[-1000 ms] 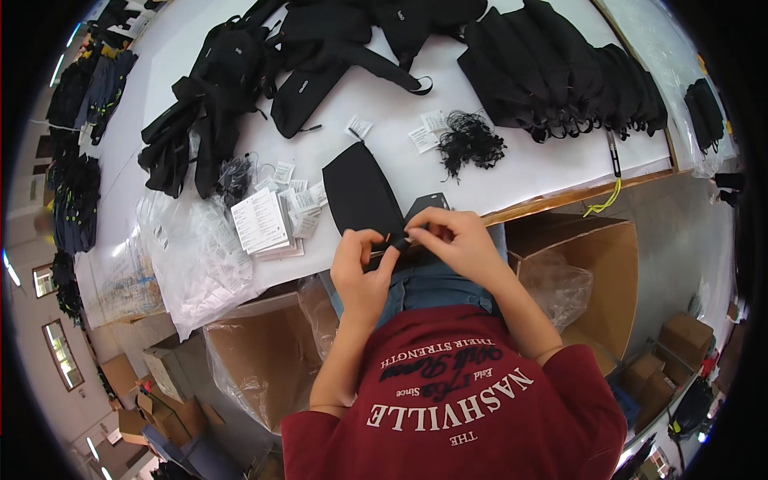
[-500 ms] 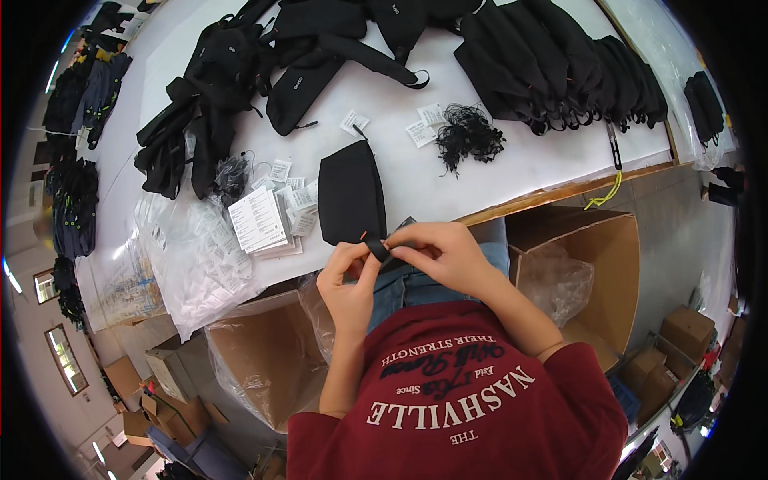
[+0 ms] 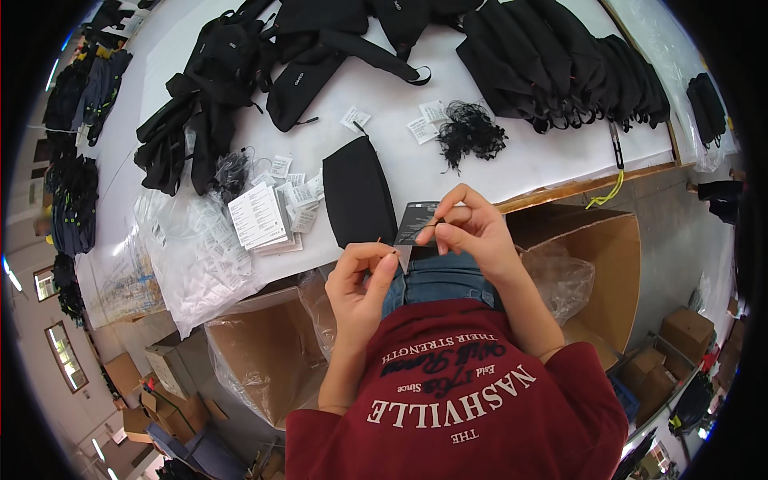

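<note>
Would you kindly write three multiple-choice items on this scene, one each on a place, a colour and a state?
1. Where does the flat black fabric pouch lie?
A. on the white table
B. in a cardboard box
C. on the floor

2. What colour is the person's shirt?
A. blue
B. dark red
C. green

3. What is the right hand doing?
A. resting flat
B. gripping scissors
C. pinching a dark grey card tag

Answers: 1 A, it rests near the table's front edge. 2 B, the cloth is dark red. 3 C, fingertips meet at the tag.
</note>
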Available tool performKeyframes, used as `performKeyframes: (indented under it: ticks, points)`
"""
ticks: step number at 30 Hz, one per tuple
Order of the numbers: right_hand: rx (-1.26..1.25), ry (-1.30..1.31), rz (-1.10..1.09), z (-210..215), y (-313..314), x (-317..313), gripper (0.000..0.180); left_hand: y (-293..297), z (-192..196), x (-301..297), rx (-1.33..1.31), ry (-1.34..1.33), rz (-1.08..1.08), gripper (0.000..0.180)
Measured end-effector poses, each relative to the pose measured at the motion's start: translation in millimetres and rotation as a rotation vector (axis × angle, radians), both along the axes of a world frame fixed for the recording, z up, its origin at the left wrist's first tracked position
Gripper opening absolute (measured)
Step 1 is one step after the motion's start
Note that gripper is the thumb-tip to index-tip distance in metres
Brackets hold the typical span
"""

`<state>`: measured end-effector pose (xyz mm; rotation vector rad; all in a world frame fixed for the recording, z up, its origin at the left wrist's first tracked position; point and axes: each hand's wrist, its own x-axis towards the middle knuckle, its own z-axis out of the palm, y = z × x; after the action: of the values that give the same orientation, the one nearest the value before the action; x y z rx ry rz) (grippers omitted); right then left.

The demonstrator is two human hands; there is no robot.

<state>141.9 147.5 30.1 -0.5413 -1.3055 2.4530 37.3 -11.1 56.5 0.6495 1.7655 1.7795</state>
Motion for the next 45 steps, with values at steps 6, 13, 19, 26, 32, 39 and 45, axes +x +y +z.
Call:
performKeyframes:
  ticks: [6,13,19,26,32,39,45]
  points:
    - [0.008,-0.050,-0.012,-3.8,-15.4,-0.1,0.010,9.9,-0.3,2.2,-0.081,0.179,-0.141,0.004]
    - [-0.009,-0.086,-0.008,-2.2,-18.4,-1.6,0.008,10.3,-0.9,3.6,-0.141,0.242,-0.147,0.005]
    - [0.006,-0.106,-0.005,-3.5,-19.4,-1.2,0.008,10.2,-2.1,3.8,-0.128,0.215,-0.125,0.004]
    - [0.502,-0.170,-0.068,8.3,-18.9,2.7,0.010,12.8,-8.7,-2.2,-0.180,0.414,-0.174,0.008]
    - [0.445,-0.102,0.009,13.4,-17.8,8.0,0.010,6.8,-14.5,-13.2,-0.149,0.069,-0.299,0.012]
    - [0.616,-0.181,0.054,-8.0,27.6,-15.7,0.017,5.6,-4.1,-8.1,-0.121,0.292,-0.482,0.009]
    - [0.304,-0.491,0.409,-77.8,38.7,-44.3,0.029,16.8,0.1,-4.2,-0.010,0.388,-0.665,0.007]
